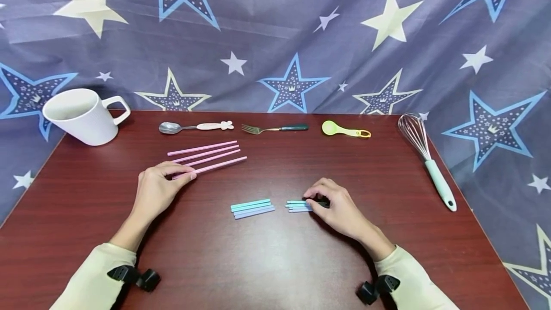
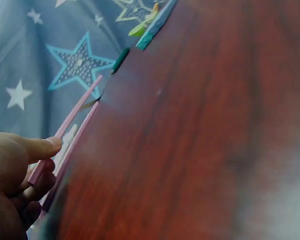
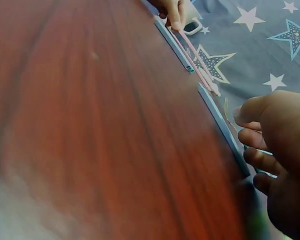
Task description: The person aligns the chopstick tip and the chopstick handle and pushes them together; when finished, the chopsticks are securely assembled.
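Cream fabric sleeves frame a dark-red wooden table where the left hand pinches one slim pink stick near its end — likely so it clears three slim pink neighbours — and the right hand curves around short teal and blue sticks, grip unclear.

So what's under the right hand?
In the head view, short teal and lavender sticks lie partly under the right hand: their left ends show, their right ends are covered. Anything else beneath can't be seen.
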Tool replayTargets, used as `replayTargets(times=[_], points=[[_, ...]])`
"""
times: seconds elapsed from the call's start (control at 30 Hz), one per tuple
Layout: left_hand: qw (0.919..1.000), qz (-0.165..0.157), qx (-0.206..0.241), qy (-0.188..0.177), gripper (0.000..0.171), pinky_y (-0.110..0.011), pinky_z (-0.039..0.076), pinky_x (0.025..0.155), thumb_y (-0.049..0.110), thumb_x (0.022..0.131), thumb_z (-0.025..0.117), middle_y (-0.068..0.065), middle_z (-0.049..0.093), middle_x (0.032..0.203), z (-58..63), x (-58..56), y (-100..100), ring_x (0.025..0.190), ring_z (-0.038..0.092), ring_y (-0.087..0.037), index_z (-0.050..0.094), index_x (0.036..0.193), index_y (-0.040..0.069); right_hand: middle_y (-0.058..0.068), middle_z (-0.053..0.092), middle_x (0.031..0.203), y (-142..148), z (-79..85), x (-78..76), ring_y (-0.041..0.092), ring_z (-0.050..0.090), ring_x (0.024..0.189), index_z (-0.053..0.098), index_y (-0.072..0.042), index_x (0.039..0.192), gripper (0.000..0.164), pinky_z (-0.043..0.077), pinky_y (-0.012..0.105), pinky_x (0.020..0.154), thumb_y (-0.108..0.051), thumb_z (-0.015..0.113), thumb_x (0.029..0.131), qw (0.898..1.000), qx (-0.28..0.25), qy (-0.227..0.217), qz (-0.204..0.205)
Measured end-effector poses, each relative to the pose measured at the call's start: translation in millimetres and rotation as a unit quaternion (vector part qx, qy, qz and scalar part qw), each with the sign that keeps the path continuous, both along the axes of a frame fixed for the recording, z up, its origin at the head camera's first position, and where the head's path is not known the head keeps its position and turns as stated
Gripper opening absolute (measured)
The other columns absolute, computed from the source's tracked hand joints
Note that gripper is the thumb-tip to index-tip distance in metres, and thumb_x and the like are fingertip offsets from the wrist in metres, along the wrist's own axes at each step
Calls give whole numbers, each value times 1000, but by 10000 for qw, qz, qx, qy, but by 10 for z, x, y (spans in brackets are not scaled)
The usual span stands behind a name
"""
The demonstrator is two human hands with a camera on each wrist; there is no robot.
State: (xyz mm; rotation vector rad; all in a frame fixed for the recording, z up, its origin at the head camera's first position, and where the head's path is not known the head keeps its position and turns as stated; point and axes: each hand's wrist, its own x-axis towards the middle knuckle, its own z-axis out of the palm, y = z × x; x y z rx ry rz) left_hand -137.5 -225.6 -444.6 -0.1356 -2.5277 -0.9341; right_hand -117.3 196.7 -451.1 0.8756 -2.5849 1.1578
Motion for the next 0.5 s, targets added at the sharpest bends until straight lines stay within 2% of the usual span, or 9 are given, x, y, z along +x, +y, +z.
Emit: replayTargets(times=[0.13, 0.5], points=[[10000, 38, 69, 59, 10, -21, 43, 73, 13, 77, 91, -5, 77, 87, -48, -63, -30, 82, 58, 9, 85, 85, 15, -5, 69, 94, -1, -27, 11, 11, 61, 86, 76, -14, 99, 15, 52, 29, 75, -6, 80, 87, 10000, 38, -27, -2], [9999, 37, 55, 126, 12, -18, 34, 65, 12, 76, 92, -6, 68, 79, -79, -75, -66, 74, 50, 1, 85, 85, 13, -7, 69, 92, 0, -38, 18, 10, 59, 86, 76, -14, 98, 16, 50, 27, 75, -6, 81, 86, 9999, 111, -93, -23]])
